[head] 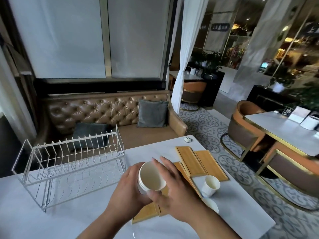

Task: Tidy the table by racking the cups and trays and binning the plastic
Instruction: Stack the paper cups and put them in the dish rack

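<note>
Both hands hold one white cup (150,176) above the table, its open mouth tipped toward me. My left hand (128,188) cups its left side and my right hand (174,187) wraps its right side and bottom. A second white cup (211,185) stands on the table to the right. Part of a third white cup (211,205) shows behind my right wrist. Several flat wooden trays (193,161) lie on the table under and beyond my hands. The white wire rack (74,168) stands to the left with nothing in it.
A small white round button device (187,139) sits near the far table edge. A tufted brown sofa (110,114) with grey cushions runs behind the table. An orange chair (245,128) and another table (284,131) stand to the right across a patterned floor.
</note>
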Demonstrator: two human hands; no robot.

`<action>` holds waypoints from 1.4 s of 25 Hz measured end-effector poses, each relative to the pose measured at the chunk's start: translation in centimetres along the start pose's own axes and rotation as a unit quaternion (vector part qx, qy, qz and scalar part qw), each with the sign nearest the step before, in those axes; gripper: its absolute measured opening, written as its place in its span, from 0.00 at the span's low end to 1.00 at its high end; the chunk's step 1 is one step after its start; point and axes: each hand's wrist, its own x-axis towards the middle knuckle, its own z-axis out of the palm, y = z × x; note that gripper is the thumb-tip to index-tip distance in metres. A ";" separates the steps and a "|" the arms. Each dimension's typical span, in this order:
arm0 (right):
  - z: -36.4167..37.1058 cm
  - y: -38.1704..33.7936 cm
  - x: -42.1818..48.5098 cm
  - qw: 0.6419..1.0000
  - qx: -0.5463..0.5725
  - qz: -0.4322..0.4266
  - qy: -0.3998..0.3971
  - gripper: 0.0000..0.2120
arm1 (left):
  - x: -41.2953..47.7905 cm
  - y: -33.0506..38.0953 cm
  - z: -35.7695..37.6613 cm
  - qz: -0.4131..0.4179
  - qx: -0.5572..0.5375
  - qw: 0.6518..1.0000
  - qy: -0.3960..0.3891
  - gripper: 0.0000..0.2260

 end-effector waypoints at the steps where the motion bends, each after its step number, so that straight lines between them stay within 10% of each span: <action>1: -0.3 1.0 -0.4 0.999 0.021 0.015 0.031 0.33 | 0.0 -0.3 0.0 -0.010 -0.002 1.000 0.003 0.32; 10: -1.0 15.5 -5.9 0.946 -0.060 0.312 0.068 0.22 | 0.0 -1.6 1.8 -0.031 -0.001 1.000 -0.005 0.35; 19: -0.4 25.4 -7.6 0.917 -0.135 0.361 -0.104 0.47 | 2.5 -0.4 7.6 -0.045 0.044 0.997 -0.033 0.36; 27: -1.8 31.9 -4.8 0.945 -0.119 0.247 -0.176 0.38 | 7.6 1.3 16.3 -0.101 0.111 0.988 -0.040 0.38; 31: -10.0 30.1 1.1 0.995 -0.002 0.096 0.038 0.38 | 9.7 0.9 18.8 -0.152 0.142 0.978 -0.019 0.38; 35: -18.1 27.3 5.7 0.969 0.092 -0.073 0.218 0.35 | 11.3 1.2 20.3 -0.190 0.159 0.969 0.001 0.38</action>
